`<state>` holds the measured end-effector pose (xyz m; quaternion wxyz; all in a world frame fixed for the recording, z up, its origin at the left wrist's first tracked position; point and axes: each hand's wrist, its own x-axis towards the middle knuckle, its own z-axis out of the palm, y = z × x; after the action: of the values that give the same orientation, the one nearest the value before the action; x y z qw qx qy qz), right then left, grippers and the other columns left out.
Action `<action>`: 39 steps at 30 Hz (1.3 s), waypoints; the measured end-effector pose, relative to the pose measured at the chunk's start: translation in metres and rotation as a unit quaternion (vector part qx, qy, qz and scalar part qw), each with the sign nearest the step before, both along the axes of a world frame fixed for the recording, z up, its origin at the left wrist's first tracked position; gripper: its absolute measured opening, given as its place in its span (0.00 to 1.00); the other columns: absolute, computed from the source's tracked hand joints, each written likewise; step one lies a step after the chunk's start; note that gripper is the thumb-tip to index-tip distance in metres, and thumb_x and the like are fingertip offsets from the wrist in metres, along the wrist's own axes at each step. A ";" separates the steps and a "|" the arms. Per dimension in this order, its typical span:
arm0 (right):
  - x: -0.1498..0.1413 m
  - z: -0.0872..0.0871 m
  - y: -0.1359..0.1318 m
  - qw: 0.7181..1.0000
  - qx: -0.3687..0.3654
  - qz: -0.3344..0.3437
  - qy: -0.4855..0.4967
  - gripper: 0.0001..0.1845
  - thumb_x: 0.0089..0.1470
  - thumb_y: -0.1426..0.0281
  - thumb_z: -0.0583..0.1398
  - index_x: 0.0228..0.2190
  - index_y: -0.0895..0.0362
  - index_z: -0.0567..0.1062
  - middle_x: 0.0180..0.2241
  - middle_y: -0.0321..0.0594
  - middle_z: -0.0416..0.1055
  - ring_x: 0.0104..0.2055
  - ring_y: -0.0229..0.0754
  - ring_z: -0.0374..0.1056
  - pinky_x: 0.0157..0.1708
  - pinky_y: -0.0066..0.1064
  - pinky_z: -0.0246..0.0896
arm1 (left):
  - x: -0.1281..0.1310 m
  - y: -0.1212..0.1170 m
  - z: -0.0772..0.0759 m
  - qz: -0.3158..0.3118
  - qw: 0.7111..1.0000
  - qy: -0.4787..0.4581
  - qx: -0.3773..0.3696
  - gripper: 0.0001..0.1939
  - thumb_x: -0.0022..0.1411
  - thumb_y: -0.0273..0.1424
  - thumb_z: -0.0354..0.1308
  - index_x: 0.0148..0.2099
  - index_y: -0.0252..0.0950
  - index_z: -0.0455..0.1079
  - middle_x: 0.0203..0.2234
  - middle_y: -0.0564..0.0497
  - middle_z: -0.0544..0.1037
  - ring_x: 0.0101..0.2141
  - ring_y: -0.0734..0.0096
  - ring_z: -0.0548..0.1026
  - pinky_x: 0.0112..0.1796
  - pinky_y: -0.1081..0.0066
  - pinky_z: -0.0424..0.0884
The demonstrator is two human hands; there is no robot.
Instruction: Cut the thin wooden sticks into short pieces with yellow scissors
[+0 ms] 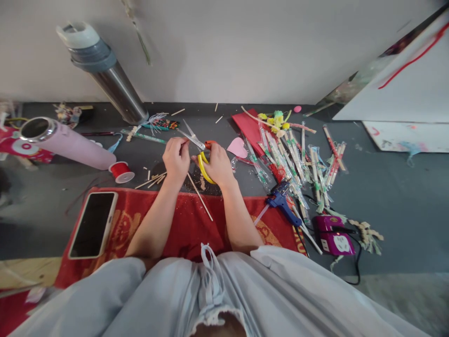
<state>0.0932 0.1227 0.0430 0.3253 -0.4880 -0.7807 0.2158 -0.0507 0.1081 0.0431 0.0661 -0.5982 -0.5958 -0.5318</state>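
In the middle of the head view my right hand [220,164] is closed on a pair of scissors [195,139] with one orange and one yellow handle. The blades are spread apart and point up and left. My left hand [176,161] is at the blades, thumb and fingers pinched together; whatever is between them is too small to make out. A thin wooden stick [199,196] slants below the hands, its upper end near my left hand. Several short wooden sticks [154,180] lie left of that hand. A pink paper heart [237,147] is just right of my right hand.
Many plastic-wrapped sticks [291,154] are heaped to the right, beside a blue glue gun [283,201] and a purple power socket [335,236]. At left are a pink tumbler [70,145], steel thermos [115,84], red ribbon spool [121,172] and phone [93,224] on a red towel [189,210].
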 end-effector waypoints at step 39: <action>0.005 0.004 -0.001 0.999 -0.044 0.025 0.013 0.37 0.52 0.42 0.55 0.46 0.62 0.66 0.44 0.56 0.70 0.49 0.54 0.68 0.52 0.47 0.61 | -0.007 -0.001 0.009 -0.043 0.997 0.043 -0.042 0.13 0.66 0.33 0.50 0.34 0.38 0.74 0.28 0.50 0.79 0.32 0.71 0.76 0.36 0.72 0.70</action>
<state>0.0986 0.1221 0.0471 0.3083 -0.4797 -0.7777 0.2645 -0.0572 0.1076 0.0516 0.0438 -0.6479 -0.5882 -0.4821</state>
